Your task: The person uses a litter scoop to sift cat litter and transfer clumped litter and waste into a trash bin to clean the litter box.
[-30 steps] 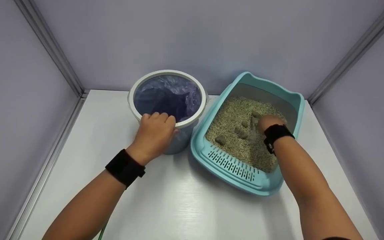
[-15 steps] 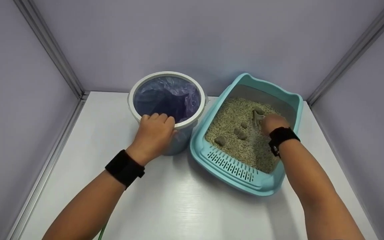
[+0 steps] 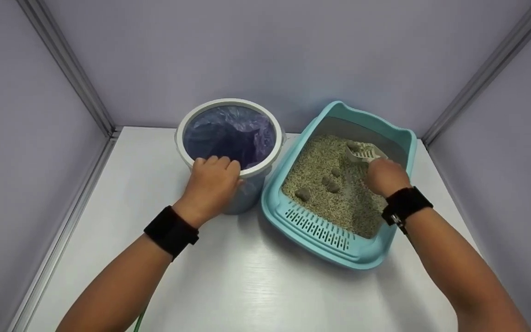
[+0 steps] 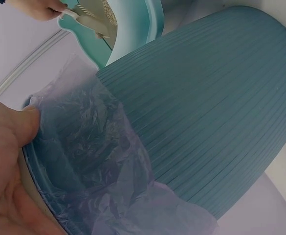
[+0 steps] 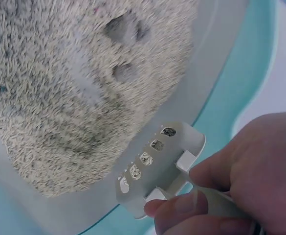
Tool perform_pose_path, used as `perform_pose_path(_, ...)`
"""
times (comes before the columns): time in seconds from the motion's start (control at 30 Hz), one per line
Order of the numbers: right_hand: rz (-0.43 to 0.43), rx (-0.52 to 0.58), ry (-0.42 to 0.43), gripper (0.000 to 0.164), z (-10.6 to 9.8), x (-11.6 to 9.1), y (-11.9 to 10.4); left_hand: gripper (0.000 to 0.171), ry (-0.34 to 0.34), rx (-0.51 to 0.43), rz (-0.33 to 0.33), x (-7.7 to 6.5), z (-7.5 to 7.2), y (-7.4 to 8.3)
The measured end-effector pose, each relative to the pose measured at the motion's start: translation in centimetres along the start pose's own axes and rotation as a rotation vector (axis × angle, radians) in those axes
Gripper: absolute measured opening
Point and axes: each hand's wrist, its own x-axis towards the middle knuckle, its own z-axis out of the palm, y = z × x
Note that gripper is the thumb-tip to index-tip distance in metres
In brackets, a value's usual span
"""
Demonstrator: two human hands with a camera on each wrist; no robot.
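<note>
My left hand [image 3: 212, 184] grips the near rim of a round blue bin [image 3: 247, 196] lined with a thin purple plastic bag [image 3: 265, 138]. In the left wrist view its thumb lies over the bag's folded edge [image 4: 99, 147] on the bin's ribbed outside. My right hand [image 3: 387, 177] holds a pale slotted litter scoop [image 3: 370, 151] by its handle, above the litter in a turquoise litter box [image 3: 270, 203]. A grey-brown clump [image 3: 352, 146] sits at the scoop's front. Seen from the right wrist, the scoop's slotted underside [image 5: 169, 166] faces the camera.
Several more clumps [image 3: 332, 185] lie on the pellet litter [image 3: 316, 161], one of them [image 3: 302, 194] near the box's slotted front ledge [image 3: 318, 226]. Bin and box stand side by side on a white table [image 3: 247, 286], with grey-lilac panels [image 3: 265, 50] behind and at both sides.
My right hand has drawn back to the right and raised the scoop out of the litter, tilting it level with a clump in it. The left hand stays on the bin rim.
</note>
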Motion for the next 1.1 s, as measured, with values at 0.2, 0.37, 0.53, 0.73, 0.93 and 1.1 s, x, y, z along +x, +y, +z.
perform_pose_path(0.2,-0.022,0.038,0.14,0.017,0.2,-3.0,0.0,0.025,0.048,0.02,0.024,0.1,0.1,-0.1)
perform_pose_path(0.37,-0.09,0.018,0.275,0.027,0.5,-4.8,0.1,0.025,0.021,0.004,0.009,0.1,0.0,-0.1)
perform_pose_path(0.53,-0.148,0.007,0.401,0.031,1.0,-5.9,0.0,0.025,-0.019,-0.01,-0.004,0.1,-0.1,0.0)
perform_pose_path(0.73,-0.177,-0.014,0.45,0.029,1.2,-6.3,-0.4,0.025,-0.018,-0.002,-0.009,0.0,0.0,0.0)
perform_pose_path(0.93,-0.171,-0.006,0.436,0.025,1.0,-6.2,-0.8,0.025,-0.02,-0.008,-0.01,0.1,-0.1,0.0)
perform_pose_path(1.1,-0.213,-0.024,0.488,0.025,1.1,-6.1,-1.0,0.026,0.012,-0.001,0.005,0.1,0.0,0.0)
